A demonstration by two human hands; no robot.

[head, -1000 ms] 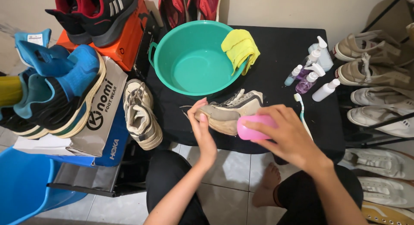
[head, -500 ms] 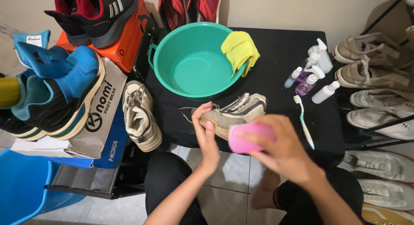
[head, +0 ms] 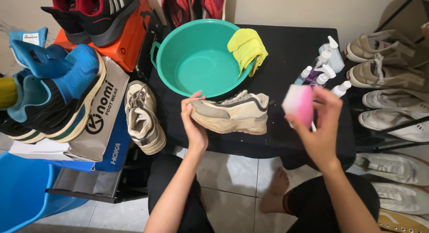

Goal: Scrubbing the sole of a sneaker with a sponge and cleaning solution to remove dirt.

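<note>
Holding beige sneaker (head: pixel 234 112) at the toe in left hand (head: pixel 193 121) on black table (head: pixel 290 59), right hand (head: pixel 321 126) clasping pink sponge (head: pixel 298 104) just beside spray bottles (head: pixel 322 70).

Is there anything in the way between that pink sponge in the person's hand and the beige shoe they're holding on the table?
Nothing visible. The right hand holds the pink sponge up, just right of the beige shoe, which the left hand grips at the toe. Only bare black table shows between them; the spray bottles stand further back.
</note>
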